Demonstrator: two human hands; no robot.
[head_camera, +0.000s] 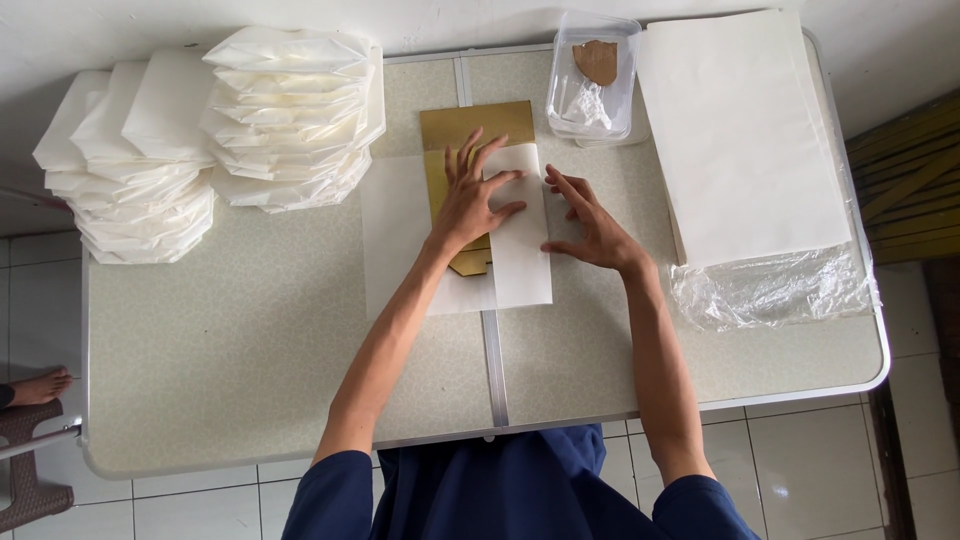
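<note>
L hand lies flat, fingers spread, pressing the folded white paper sheet over a gold template board at table centre. R hand open, fingertips on sheet's right edge (nothing grasped). Folded paper stacks at far left.

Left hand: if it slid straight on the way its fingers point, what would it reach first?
Probably the bare upper end of the gold card template beyond the folded white paper under the left hand; after that, the table's far edge.

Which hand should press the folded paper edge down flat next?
Probably the right hand: its fingertips already sit at the folded edge of the white paper, while the left hand lies flat on top, pinning it.
</note>
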